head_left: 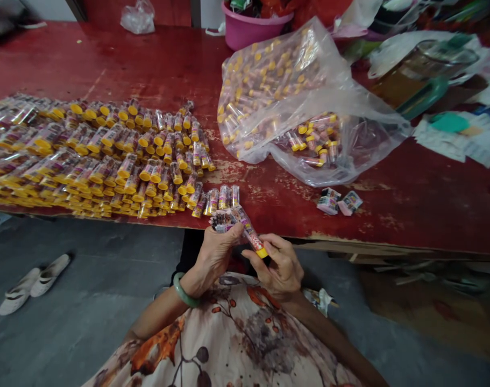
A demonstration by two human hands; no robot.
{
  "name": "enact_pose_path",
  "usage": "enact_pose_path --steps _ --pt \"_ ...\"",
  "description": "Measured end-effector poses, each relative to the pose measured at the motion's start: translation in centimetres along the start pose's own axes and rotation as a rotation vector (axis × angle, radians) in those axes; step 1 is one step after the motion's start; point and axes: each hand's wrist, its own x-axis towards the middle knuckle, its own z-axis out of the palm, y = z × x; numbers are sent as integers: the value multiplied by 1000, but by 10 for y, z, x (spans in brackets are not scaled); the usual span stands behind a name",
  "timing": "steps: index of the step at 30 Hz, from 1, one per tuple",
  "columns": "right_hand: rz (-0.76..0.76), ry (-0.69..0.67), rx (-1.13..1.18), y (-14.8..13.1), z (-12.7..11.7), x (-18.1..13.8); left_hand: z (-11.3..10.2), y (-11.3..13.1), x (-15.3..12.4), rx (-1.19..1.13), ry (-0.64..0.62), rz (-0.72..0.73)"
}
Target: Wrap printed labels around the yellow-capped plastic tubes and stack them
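My left hand (216,250) is closed on a small bunch of printed clear plastic sleeves (224,218), thumb on top. A slim clear tube (251,235) with a yellow cap and red-and-white contents slants down out of the sleeves. It is in a printed sleeve at least in part. The fingers of my right hand (283,266) pinch the tube near its yellow cap. Just beyond my left hand, several sleeved tubes (224,196) stand at the table edge. To the left lies a big stacked pile of sleeved, yellow-capped tubes (123,161).
A large clear bag (264,107) of tubes lies open on the red table (180,59). Two small bundles of printed sleeves (329,201) sit right of my hands. Behind are a pink basin (248,28) and a jug (422,70); slippers (35,284) lie on the floor.
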Motion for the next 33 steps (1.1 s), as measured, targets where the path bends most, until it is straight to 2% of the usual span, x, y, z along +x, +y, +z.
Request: enact_pose_path --steps 4,6,11,19,24,31,33 --pt "-20 -229 113 2 -6 8 -1 4 0 -6 -14 27" --pt "34 -282 151 2 -11 11 -1 6 -1 -15 -31 27" --pt "157 -92 138 -1 -12 19 1 3 -8 28 -138 -40" --pt "149 -6 133 -12 -5 28 1 -2 -13 21 -147 -47" --pt "149 -23 150 -12 -7 27 0 0 -12 25 -174 -58" --pt "271 -216 263 -4 -20 26 -4 9 -12 99 -181 -73" --pt "250 -265 241 -1 -22 32 -5 11 -12 103 -176 -76"
